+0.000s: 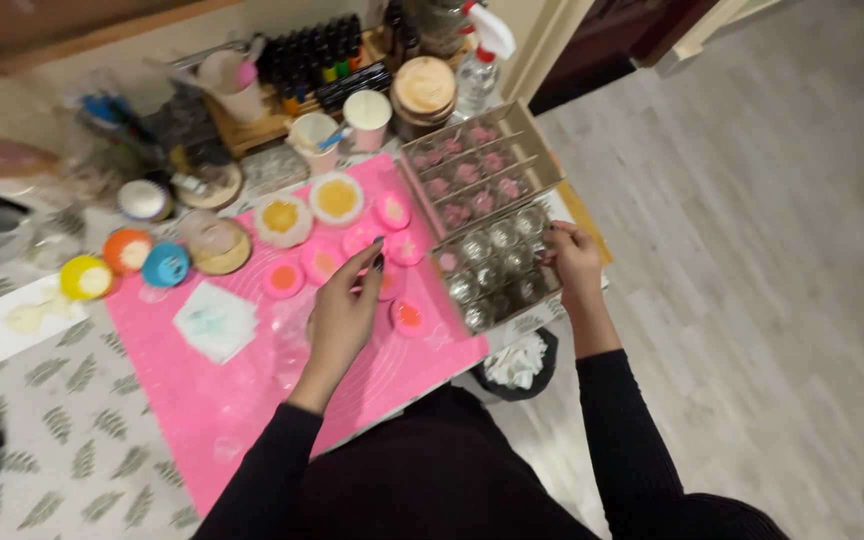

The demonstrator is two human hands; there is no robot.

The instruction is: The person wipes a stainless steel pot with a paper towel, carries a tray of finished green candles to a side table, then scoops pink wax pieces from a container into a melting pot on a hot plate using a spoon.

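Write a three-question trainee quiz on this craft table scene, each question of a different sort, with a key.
1. True or false: the right hand rests on the near edge of the wooden compartment tray.
2. Which colour is the mat under the small round moulds? A green, B pink, C black.
3. Fill in: the left hand reaches over the mat, its fingertips nearest a small ____ mould.

Key: 1 true; 2 B; 3 pink.
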